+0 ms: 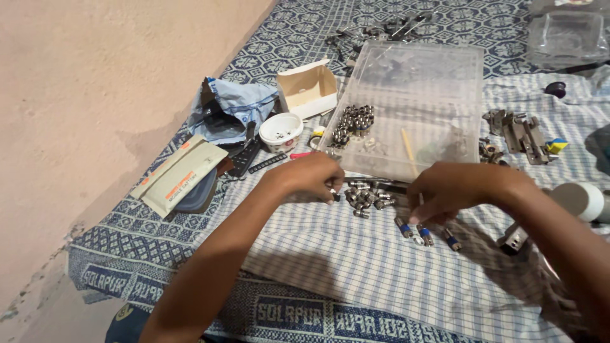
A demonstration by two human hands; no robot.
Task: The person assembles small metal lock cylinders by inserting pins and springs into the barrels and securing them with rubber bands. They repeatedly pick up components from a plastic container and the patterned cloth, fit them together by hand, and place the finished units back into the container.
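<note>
1. My left hand (311, 176) is pinched shut on one small metal connector (333, 191), held just above the checked cloth (356, 267).
2. My right hand (452, 189) has its fingers curled down, fingertips touching the blue-banded connectors (424, 234) on the cloth; can't tell if it's actually gripping one.
3. Between both hands sits a loose pile of connectors (365, 197).
4. Just behind that is the clear plastic tray (445, 76) with more metal bits in one corner.
5. A small white cup (281, 130) and an open cardboard box (309, 89) are off to the left.

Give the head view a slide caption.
Two hands sort small metal fittings on checked cloth beside a clear tray.
</note>
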